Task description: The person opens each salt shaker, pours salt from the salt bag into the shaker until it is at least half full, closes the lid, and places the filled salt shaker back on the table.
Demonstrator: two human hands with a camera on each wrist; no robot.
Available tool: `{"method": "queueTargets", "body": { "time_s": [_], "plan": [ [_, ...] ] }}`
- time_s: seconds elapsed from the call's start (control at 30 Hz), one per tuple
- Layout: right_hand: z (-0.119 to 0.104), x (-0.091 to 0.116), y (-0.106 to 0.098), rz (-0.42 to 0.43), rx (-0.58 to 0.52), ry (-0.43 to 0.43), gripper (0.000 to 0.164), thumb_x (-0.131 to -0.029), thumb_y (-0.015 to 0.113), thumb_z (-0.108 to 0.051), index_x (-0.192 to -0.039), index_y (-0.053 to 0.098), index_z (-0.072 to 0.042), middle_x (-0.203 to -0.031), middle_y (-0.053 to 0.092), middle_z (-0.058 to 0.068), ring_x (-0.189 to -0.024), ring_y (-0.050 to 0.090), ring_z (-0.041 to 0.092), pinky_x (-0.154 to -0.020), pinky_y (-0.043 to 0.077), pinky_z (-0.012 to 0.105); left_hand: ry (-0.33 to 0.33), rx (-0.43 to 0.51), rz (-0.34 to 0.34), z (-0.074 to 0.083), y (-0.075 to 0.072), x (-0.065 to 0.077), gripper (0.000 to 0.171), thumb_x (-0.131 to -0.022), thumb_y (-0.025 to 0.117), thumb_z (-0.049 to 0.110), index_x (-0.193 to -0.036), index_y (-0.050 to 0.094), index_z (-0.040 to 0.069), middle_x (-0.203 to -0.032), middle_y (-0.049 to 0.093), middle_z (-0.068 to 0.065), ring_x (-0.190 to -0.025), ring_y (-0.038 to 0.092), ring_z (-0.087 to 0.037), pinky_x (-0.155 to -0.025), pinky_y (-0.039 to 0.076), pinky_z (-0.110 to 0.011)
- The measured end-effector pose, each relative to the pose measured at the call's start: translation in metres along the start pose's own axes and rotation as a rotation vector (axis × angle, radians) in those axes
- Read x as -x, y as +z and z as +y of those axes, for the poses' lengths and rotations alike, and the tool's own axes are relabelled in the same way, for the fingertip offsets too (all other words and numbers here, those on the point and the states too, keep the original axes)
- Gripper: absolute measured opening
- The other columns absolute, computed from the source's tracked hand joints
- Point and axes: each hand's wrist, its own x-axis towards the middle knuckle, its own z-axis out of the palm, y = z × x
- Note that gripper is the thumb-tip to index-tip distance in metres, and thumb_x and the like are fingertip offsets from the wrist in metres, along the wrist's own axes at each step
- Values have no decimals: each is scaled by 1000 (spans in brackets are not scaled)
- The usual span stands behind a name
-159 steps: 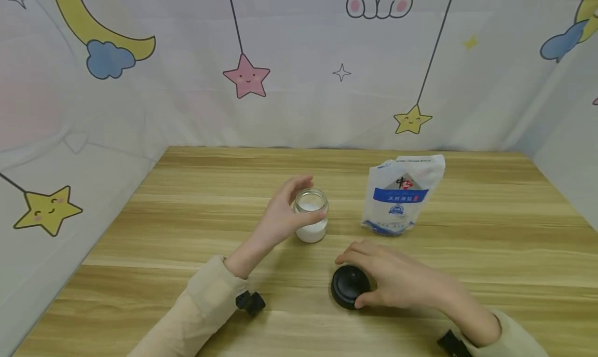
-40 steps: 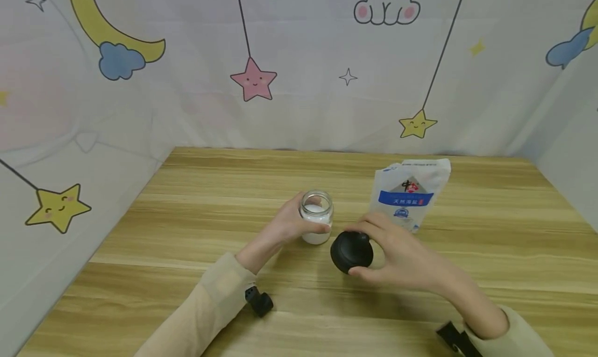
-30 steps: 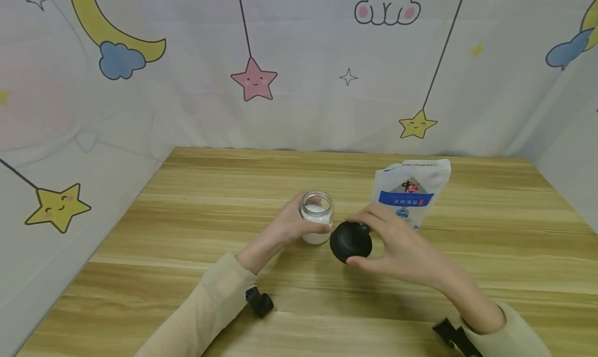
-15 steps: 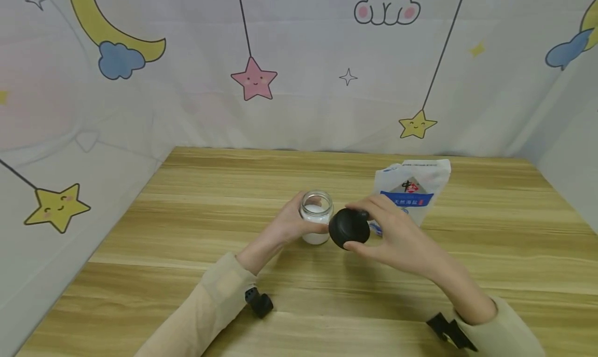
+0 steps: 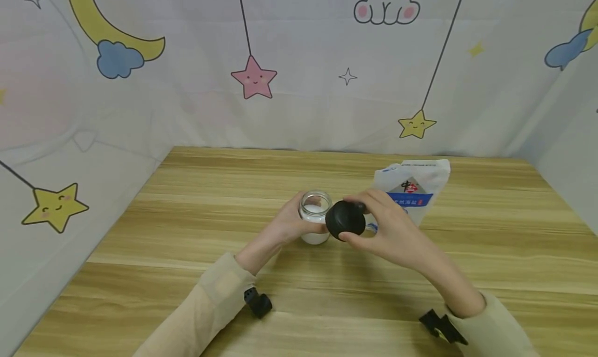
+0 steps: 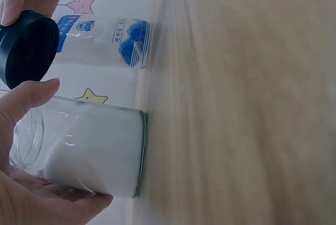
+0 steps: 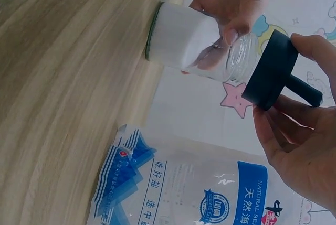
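My left hand holds a clear glass jar around its upper part, thumb in front and fingers behind. The jar stands upright on the table, its mouth uncovered and much of it filled with white salt. Between thumb and fingers, my right hand grips a black lid by its edge; a short knob juts from the lid's top, as the right wrist view shows. Tilted, the lid hangs in the air just right of the jar's mouth, overlapping the jar's side in the head view.
A white and blue salt pouch stands behind my right hand, which partly hides it. The wooden table reaches back to a cloth backdrop printed with stars and a moon.
My right hand has picked the lid up off the table and carried it up and left to the jar. The left hand has closed more firmly around the jar, which stays in place.
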Motion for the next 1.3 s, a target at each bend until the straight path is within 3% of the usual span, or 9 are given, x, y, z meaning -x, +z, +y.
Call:
{"method": "queueTargets", "body": {
  "time_s": [0.5,0.97,1.3],
  "plan": [
    [0,-8,6,9,-63,31,59,-80,77,-40,-130,55,-18,-124,56,-1,-104,54,15,-85,52,41,27,2,20,-1,1,-1,72,-69,81,9,-132,46,3,-129,57,-14,-114,56,-27,-101,44,-38],
    [0,-18,12,37,-82,23,62,-79,79,-34,-132,55,-12,-124,57,3,-106,54,18,-87,52,40,44,19,-30,-1,-1,2,75,-72,79,9,-137,41,6,-131,54,-14,-117,53,-29,-104,42,-43],
    [-3,-24,15,30,-109,37,62,-80,78,-34,-134,54,-13,-131,55,5,-112,52,19,-91,51,41,19,15,-23,-2,-1,-1,72,-73,80,12,-135,43,9,-127,56,-12,-113,54,-26,-102,42,-40]
  ]
}}
